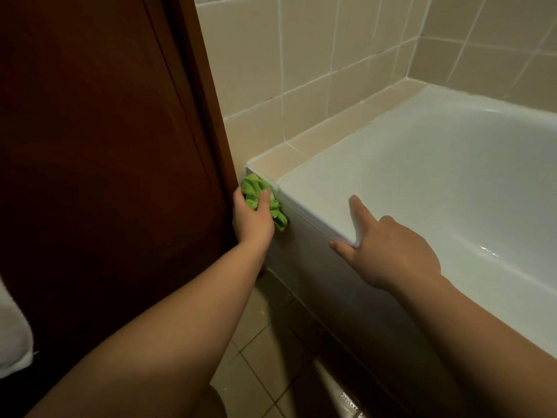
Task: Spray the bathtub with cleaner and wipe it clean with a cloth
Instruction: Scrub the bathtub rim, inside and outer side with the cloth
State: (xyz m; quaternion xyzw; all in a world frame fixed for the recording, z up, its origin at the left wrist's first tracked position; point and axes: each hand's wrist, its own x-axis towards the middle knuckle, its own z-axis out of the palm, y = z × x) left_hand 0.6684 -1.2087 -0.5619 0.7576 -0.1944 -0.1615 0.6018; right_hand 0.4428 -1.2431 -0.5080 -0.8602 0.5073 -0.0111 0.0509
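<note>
left hand (251,214) is seen clutching a bunched green cloth (265,199) at the bathtub (316,188) corner; right hand (388,248) is rested flat on the rim. cloth judged soft, light, best held bunched.

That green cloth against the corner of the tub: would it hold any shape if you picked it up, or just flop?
Probably flop: the green cloth is bunched into soft folds in the left hand, and a loose end hangs below the grip. It looks light, since a few fingers carry it. Pushed along the bathtub, it would likely crumple rather than slide flat.
</note>
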